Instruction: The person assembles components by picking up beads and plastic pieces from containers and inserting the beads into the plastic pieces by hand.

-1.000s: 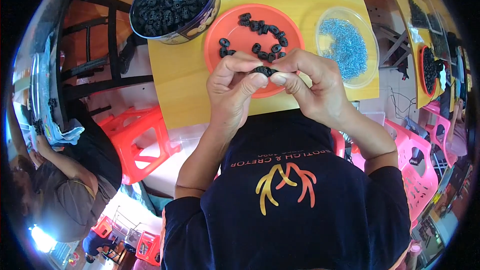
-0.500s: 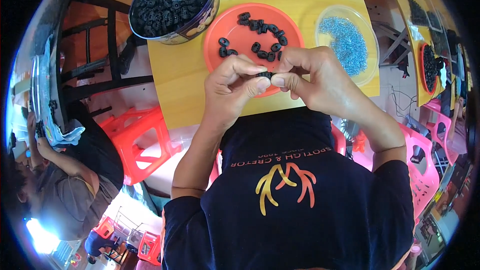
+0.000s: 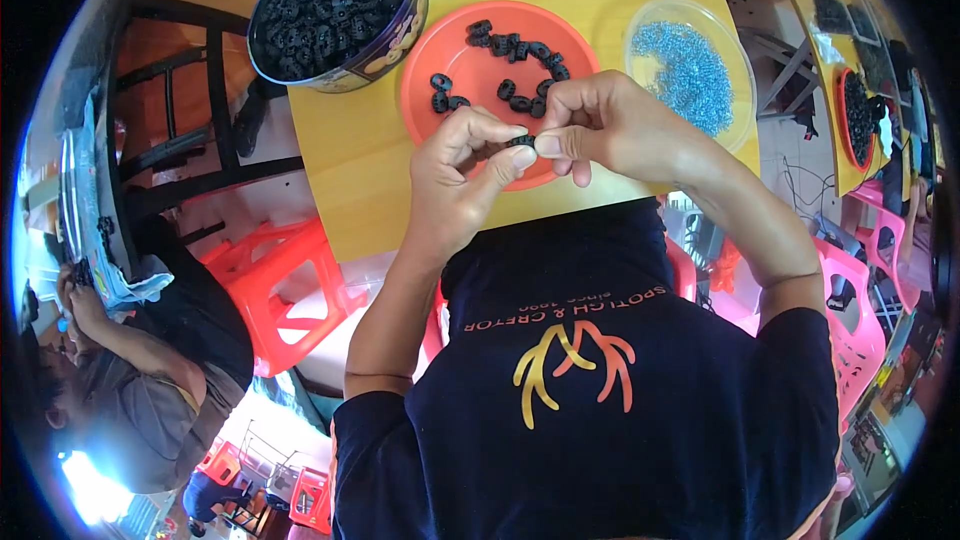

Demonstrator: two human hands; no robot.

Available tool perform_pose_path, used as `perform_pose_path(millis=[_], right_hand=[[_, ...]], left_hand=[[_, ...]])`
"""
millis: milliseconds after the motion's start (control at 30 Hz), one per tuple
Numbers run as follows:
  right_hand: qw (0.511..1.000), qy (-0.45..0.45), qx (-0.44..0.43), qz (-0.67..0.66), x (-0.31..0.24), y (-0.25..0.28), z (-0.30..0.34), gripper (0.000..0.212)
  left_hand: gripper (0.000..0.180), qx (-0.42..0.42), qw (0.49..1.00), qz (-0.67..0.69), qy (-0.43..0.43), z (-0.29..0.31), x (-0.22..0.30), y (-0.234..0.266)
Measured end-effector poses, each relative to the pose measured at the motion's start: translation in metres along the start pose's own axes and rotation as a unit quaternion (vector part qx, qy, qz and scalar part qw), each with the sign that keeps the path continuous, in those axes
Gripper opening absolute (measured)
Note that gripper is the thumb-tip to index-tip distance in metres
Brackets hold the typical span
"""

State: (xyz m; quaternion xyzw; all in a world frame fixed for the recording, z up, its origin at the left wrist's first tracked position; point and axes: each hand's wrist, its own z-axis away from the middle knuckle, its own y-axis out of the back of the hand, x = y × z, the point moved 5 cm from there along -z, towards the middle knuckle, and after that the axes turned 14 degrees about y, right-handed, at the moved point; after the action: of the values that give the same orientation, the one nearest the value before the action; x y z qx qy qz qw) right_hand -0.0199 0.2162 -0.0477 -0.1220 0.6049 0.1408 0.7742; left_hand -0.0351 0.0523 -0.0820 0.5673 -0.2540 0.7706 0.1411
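My left hand [image 3: 452, 175] pinches a small black ridged plastic part [image 3: 521, 141] between thumb and forefinger, over the near edge of an orange-red plate [image 3: 425, 60]. From the other side, my right hand [image 3: 605, 130] is closed, its thumb and forefinger pressed together against the part's right end. Whatever those right fingertips grip is too small and hidden to make out. On the plate several black parts [image 3: 512, 90] of the same kind lie in a curved row, with a few more [image 3: 441, 92] at the left.
A round tub [image 3: 375, 68] full of black parts stands at the back left of the yellow table [image 3: 345, 170]. Right of the plate, a clear round dish [image 3: 745, 100] holds many tiny blue, shiny pieces [image 3: 695, 70]. A red stool [image 3: 280, 290] and a co-worker [image 3: 150, 380] are at the left.
My right fingers have closed in tighter at the part's end. The left hand keeps its pinch. The whole view has shifted slightly, and the co-worker's arm has moved a little.
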Motion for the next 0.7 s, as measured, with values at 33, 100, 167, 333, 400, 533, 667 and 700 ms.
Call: perform_pose_path(millis=[33, 100, 167, 333, 400, 533, 667, 700], right_hand=[[1.000, 0.006, -0.001, 0.027, -0.002, 0.000, 0.000, 0.016], [0.999, 0.010, -0.002, 0.051, -0.006, -0.002, 0.001, 0.016], [0.979, 0.070, 0.002, 0.192, -0.014, -0.002, 0.001, 0.016], [0.992, 0.064, 0.010, 0.104, -0.003, 0.001, -0.011, 0.015], [0.998, 0.055, 0.015, 0.027, 0.001, 0.004, -0.012, 0.017], [0.995, 0.093, 0.035, -0.017, 0.000, 0.005, -0.007, 0.019], [0.982, 0.146, 0.052, 0.106, -0.007, 0.007, 0.000, 0.021], [0.972, 0.159, 0.036, 0.167, -0.009, 0.007, 0.003, 0.023]], left_hand=[[0.015, -0.012, 1.000, 0.000, 0.007, -0.002, 0.000, 0.001], [0.014, -0.025, 1.000, 0.000, 0.017, -0.004, 0.000, 0.003], [0.014, -0.031, 0.999, -0.006, 0.021, -0.007, 0.000, 0.006], [0.013, -0.018, 1.000, -0.002, 0.008, -0.014, 0.000, 0.009], [0.012, -0.012, 1.000, 0.023, -0.006, -0.016, 0.003, 0.008], [0.016, 0.022, 1.000, 0.019, -0.002, -0.018, 0.010, 0.006], [0.019, -0.002, 0.998, 0.053, 0.036, -0.021, 0.009, 0.001], [0.019, -0.015, 0.997, 0.063, 0.050, -0.020, 0.007, -0.001]])
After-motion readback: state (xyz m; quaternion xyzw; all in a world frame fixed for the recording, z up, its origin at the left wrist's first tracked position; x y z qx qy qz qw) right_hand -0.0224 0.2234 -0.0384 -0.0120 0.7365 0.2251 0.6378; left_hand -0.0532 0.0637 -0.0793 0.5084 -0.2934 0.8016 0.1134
